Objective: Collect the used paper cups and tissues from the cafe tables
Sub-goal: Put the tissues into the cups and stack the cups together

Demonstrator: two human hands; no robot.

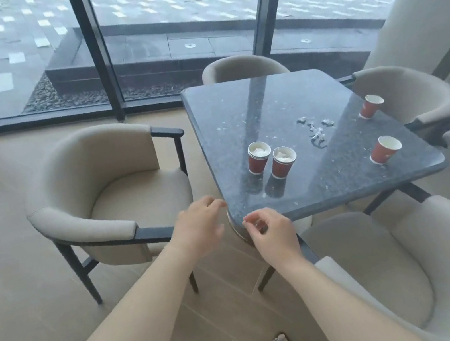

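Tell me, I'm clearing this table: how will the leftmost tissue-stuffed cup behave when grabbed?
The leftmost cup probably weighs little: only crumpled tissue shows inside. Its paper wall may dent if squeezed, though its layered rim suggests nested cups, so stiffer.

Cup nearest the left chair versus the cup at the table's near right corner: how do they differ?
The left cup has crumpled white tissue inside; the corner cup looks empty. The left cup shows several rims, as if stacked; the corner cup shows one. Both are red paper cups standing upright on the table.
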